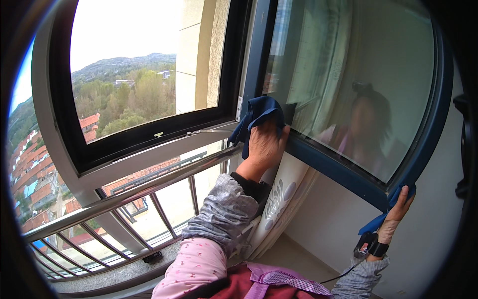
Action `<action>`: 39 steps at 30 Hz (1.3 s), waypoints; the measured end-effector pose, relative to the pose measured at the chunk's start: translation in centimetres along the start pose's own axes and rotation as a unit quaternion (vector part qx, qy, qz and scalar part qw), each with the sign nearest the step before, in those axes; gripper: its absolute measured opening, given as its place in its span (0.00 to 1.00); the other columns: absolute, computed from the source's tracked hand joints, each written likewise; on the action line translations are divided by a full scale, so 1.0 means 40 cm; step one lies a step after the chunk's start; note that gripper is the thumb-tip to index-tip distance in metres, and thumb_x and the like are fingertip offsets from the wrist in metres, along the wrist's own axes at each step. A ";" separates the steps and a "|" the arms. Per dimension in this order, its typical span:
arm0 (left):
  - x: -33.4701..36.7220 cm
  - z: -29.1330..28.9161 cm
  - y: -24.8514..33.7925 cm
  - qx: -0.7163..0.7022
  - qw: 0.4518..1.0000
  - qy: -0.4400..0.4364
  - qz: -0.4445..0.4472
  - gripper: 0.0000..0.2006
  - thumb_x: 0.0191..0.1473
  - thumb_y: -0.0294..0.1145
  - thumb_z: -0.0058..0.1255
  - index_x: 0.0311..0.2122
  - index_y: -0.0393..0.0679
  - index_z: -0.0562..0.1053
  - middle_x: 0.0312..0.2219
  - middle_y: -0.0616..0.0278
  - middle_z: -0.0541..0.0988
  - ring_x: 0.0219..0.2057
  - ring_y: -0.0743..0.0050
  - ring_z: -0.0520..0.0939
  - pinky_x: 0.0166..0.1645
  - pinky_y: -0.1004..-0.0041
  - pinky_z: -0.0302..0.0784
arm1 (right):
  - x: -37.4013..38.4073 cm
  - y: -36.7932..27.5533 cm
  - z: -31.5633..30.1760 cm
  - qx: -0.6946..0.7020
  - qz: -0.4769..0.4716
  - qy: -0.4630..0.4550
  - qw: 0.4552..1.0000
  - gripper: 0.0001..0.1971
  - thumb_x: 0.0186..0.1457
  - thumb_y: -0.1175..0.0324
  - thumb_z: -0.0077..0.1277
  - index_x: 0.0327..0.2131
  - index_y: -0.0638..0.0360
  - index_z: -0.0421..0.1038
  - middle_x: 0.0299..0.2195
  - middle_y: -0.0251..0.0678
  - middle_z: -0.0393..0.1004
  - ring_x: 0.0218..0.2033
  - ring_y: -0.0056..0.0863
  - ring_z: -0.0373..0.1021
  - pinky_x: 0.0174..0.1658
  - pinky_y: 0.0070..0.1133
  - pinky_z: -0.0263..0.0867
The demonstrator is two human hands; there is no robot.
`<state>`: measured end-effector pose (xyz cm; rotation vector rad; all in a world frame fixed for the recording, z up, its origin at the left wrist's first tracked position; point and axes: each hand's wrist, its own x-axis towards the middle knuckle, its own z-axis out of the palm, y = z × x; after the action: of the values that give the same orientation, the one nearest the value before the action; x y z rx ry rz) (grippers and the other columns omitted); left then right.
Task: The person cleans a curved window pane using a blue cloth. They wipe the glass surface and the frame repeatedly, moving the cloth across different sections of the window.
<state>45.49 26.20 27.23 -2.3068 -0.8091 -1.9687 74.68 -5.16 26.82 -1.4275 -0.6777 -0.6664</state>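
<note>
An open window sash (338, 172) with a dark blue frame swings into the room. My left hand (265, 144) presses a dark blue cloth (259, 110) against its lower hinge-side corner; the cloth drapes over my fingers and hides most of them. At the opposite lower corner, my right hand (400, 203) grips the frame edge with a blue cloth (372, 224) under it, one end hanging below. Its thumb and finger show in part. The glass pane (318, 99) reflects a person and a curtain.
A metal guard rail (134, 192) with upright bars runs along the window at lower left. The fixed window frame (149, 155) carries a thin stay arm (211, 131). A patterned white curtain (279, 204) hangs below my left hand, beside a pale wall (318, 219).
</note>
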 end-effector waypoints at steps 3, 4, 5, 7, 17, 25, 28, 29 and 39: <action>0.126 0.004 0.013 -0.039 0.999 0.030 -0.002 0.25 0.62 0.48 0.47 0.49 0.32 0.70 0.45 0.37 0.76 0.47 0.36 0.75 0.53 0.51 0.70 | -0.002 -0.011 -0.005 -0.021 -0.013 0.004 1.000 0.42 0.60 0.35 0.46 0.65 0.60 0.57 0.59 0.50 0.65 0.56 0.44 0.68 0.56 0.32 0.69; 0.155 0.000 0.016 -0.049 0.999 0.022 -0.006 0.24 0.62 0.48 0.46 0.49 0.33 0.70 0.45 0.38 0.76 0.47 0.36 0.75 0.52 0.52 0.70 | -0.001 -0.014 -0.005 -0.012 -0.013 0.004 1.000 0.42 0.60 0.35 0.46 0.65 0.60 0.57 0.59 0.50 0.65 0.56 0.44 0.68 0.56 0.32 0.69; 0.157 -0.005 0.018 -0.031 0.999 0.017 0.008 0.24 0.62 0.48 0.46 0.50 0.33 0.70 0.45 0.38 0.76 0.47 0.37 0.75 0.52 0.52 0.70 | 0.000 -0.015 -0.004 -0.020 -0.015 0.009 1.000 0.42 0.60 0.36 0.46 0.65 0.60 0.57 0.60 0.50 0.65 0.56 0.44 0.68 0.56 0.32 0.69; 0.139 -0.023 0.011 -0.030 0.998 0.029 0.039 0.25 0.62 0.47 0.46 0.52 0.32 0.68 0.44 0.37 0.75 0.47 0.36 0.74 0.52 0.51 0.68 | 0.001 -0.016 0.000 -0.004 -0.004 0.001 1.000 0.42 0.60 0.35 0.46 0.65 0.59 0.57 0.60 0.50 0.64 0.56 0.44 0.68 0.56 0.32 0.69; 0.082 -0.039 -0.011 0.017 0.999 -0.043 -0.002 0.24 0.62 0.48 0.47 0.49 0.34 0.70 0.42 0.38 0.75 0.45 0.36 0.76 0.49 0.52 0.70 | -0.010 -0.026 0.005 -0.004 0.019 0.006 1.000 0.42 0.60 0.34 0.44 0.64 0.61 0.58 0.59 0.51 0.65 0.56 0.43 0.69 0.56 0.31 0.69; -0.016 -0.043 0.024 0.032 0.995 -0.022 0.094 0.23 0.59 0.46 0.51 0.48 0.34 0.72 0.42 0.40 0.76 0.46 0.38 0.75 0.53 0.54 0.69 | -0.006 -0.029 0.003 -0.017 -0.015 0.001 1.000 0.43 0.60 0.35 0.44 0.65 0.61 0.57 0.59 0.51 0.65 0.55 0.43 0.69 0.56 0.30 0.69; 0.017 -0.031 0.015 0.015 0.996 0.011 0.082 0.20 0.59 0.45 0.51 0.44 0.36 0.73 0.38 0.42 0.77 0.43 0.38 0.76 0.48 0.52 0.71 | -0.006 -0.024 0.004 -0.007 -0.008 0.001 1.000 0.42 0.61 0.36 0.44 0.65 0.61 0.57 0.59 0.51 0.65 0.55 0.44 0.68 0.56 0.30 0.69; 0.057 -0.028 0.016 -0.003 0.995 0.046 0.083 0.19 0.60 0.45 0.51 0.43 0.36 0.72 0.36 0.43 0.77 0.41 0.37 0.76 0.45 0.51 0.71 | -0.006 -0.022 0.003 -0.037 -0.018 0.019 0.999 0.41 0.61 0.36 0.45 0.65 0.61 0.57 0.59 0.51 0.65 0.55 0.44 0.68 0.56 0.31 0.68; 0.315 -0.060 0.081 -0.059 0.998 0.015 0.032 0.27 0.64 0.52 0.42 0.51 0.33 0.68 0.45 0.34 0.74 0.47 0.34 0.75 0.50 0.49 0.71 | 0.008 -0.002 0.011 0.024 0.009 -0.001 1.000 0.41 0.60 0.36 0.46 0.64 0.61 0.57 0.59 0.51 0.65 0.55 0.44 0.68 0.57 0.31 0.68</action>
<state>45.51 27.36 40.42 -2.3277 -0.6255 -2.0722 74.83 -4.73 27.12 -1.3877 -0.6777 -0.6313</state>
